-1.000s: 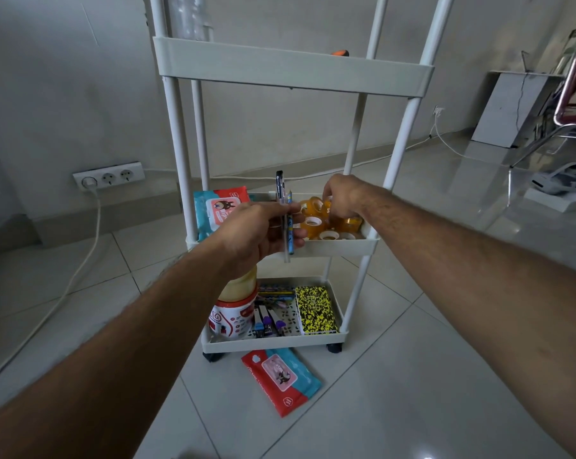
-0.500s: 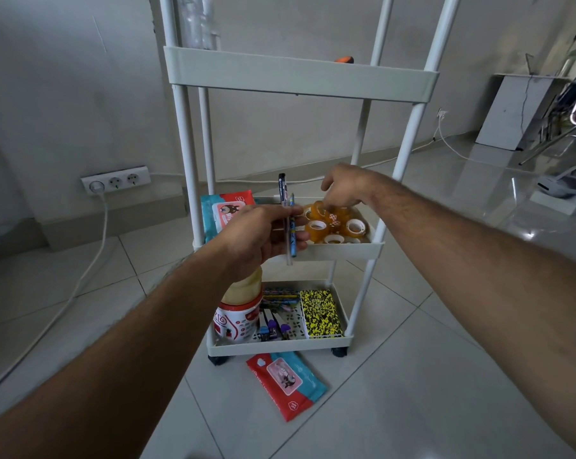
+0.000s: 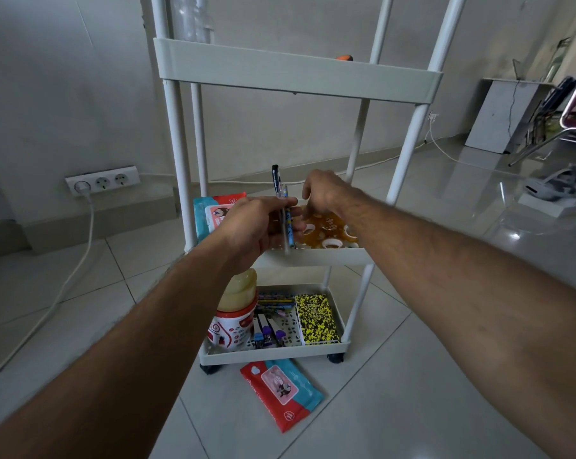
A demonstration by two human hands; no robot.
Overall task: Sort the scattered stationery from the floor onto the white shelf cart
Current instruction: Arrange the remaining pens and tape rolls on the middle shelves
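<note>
Head cam: left hand (image 3: pixel 253 230) pinches two upright pens (image 3: pixel 281 207) mid-barrel over the cart's middle shelf (image 3: pixel 313 256), right hand (image 3: pixel 323 193) loose above tape rolls (image 3: pixel 329 231); pens look light, stiff, slippery.

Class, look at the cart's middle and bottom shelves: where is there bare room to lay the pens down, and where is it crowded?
Bottom shelf: a perforated strip lies bare between the markers and the yellow notebook. Middle shelf: tape rolls crowd its right side, the wipes pack its left, and the left hand holding the pens hides the gap between.
</note>
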